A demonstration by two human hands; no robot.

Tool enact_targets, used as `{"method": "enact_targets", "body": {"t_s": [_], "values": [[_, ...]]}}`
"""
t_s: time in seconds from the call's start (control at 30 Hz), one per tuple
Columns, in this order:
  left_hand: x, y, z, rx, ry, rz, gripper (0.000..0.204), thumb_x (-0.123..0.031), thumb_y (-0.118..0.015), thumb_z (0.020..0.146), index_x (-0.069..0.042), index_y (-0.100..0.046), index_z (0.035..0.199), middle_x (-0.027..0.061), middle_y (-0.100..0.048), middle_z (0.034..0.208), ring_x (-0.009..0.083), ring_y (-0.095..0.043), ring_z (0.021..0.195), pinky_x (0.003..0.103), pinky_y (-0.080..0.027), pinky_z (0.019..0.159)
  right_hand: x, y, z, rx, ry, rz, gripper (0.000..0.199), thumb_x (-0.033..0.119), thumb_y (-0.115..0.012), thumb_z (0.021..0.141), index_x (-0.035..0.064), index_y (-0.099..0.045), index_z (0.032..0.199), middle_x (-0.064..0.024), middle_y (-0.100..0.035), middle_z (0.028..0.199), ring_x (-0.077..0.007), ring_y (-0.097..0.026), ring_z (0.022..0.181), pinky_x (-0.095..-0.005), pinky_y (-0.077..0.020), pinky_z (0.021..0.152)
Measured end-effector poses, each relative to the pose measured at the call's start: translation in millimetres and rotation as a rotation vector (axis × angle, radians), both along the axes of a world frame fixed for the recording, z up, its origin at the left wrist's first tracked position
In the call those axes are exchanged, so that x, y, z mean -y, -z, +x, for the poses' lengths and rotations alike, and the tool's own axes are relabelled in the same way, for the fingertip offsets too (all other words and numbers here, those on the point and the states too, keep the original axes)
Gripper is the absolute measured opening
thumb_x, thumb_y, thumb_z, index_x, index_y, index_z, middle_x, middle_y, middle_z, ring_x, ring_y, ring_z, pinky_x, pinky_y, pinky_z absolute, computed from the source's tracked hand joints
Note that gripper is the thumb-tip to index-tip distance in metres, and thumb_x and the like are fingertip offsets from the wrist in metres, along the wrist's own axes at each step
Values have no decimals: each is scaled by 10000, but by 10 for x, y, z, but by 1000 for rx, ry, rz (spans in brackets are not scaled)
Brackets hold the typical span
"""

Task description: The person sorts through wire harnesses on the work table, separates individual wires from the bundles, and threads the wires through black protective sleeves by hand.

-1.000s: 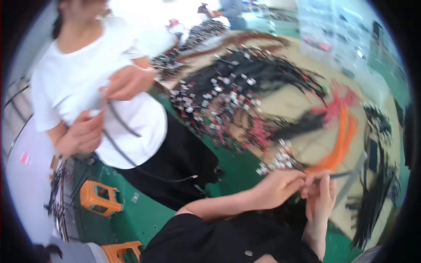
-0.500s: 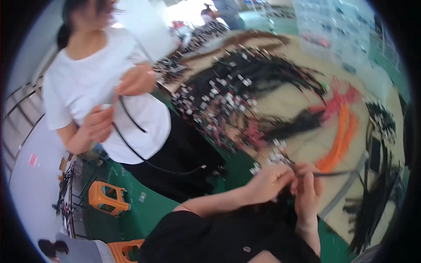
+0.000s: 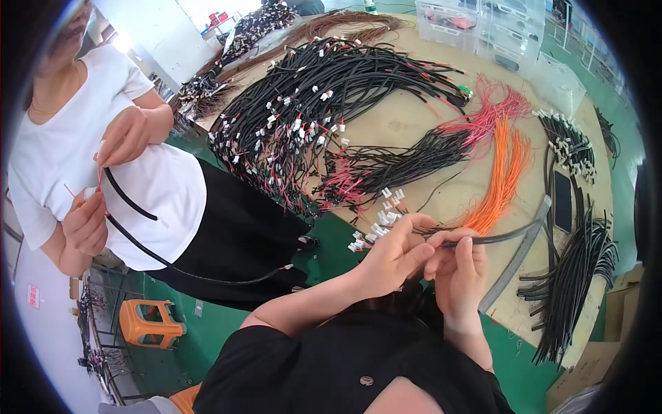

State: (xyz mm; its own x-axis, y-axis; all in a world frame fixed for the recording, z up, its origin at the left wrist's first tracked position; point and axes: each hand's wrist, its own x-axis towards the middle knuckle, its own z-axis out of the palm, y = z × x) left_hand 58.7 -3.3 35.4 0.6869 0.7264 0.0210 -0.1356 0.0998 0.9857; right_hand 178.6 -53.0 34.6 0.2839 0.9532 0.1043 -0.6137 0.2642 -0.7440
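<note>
My left hand [image 3: 394,261] and my right hand [image 3: 460,272] are close together over the table's near edge, both closed on a black cable sleeve [image 3: 509,237]. The sleeve runs out to the right past my right hand. Thin dark wires show between the hands, at the sleeve's left end. Part of the grip is hidden behind my fingers. Just beyond my left hand lies a cluster of white connectors [image 3: 386,215].
A round wooden table [image 3: 407,124] bears heaped black cables [image 3: 303,90], orange wires [image 3: 503,179], pink wires, a phone [image 3: 563,200] and black sleeves [image 3: 576,293]. A grey strip [image 3: 516,259] lies nearby. At left, a person [image 3: 103,179] holds a cable; an orange stool [image 3: 152,323] stands behind.
My view has swung, so the table and the person appear farther left and higher. The picture is sharper now. My hands stay together on the sleeve, with the left fingers more spread along it.
</note>
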Motion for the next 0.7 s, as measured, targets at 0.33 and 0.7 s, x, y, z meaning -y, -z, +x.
{"method": "enact_targets", "body": {"t_s": [0.33,0.7], "values": [[-136,-31,-146,-226,75,68,211,-172,-433,882,-2,-538,815,-22,-451,578,41,-400,520,193,-332,473,-94,-9,49,56,-92,-9,220,202,-351,909,-2,-432,891,-126,-532,749,-125,-526,533,-217,-437,446],[-91,34,-208,-200,98,159,222,-186,-395,895,-14,-513,820,-6,-456,613,62,-408,560,210,-357,515,-126,-26,4,129,-83,-153,216,218,-349,907,26,-444,874,-90,-514,666,-107,-457,437,-199,-370,364]]}}
